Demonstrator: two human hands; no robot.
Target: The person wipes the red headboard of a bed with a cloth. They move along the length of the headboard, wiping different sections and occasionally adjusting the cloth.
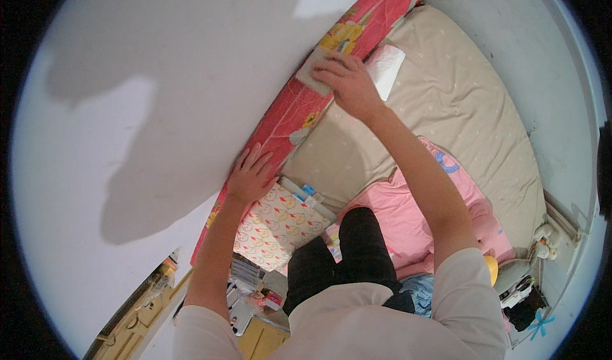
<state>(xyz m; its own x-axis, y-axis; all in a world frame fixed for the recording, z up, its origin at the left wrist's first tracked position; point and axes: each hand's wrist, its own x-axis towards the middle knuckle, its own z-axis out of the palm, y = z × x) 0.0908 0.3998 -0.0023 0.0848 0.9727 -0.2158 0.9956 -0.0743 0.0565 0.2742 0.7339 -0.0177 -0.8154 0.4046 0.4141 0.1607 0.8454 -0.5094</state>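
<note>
My right hand point(351, 84) presses a pale folded cloth point(311, 71) flat against a red panel with yellow flowers point(287, 106). The panel runs slantwise along the white wall, bordering the bed. Lower down, my left hand point(249, 174) rests on the same panel with its fingers spread and nothing in them. Just beside my right wrist, a white sheet, paper or cloth point(388, 68), lies on the beige bedding point(449, 87). A box-like thing covered in a chick print point(282, 221) sits below my left hand.
Pink bedding point(411, 207) is spread beside my legs. Blue and white packets point(306, 193) lie at the printed thing's edge. Plush toys point(545, 240) and a blue cloth point(420, 293) are at the lower right. Wooden drawers point(138, 319) stand at the lower left.
</note>
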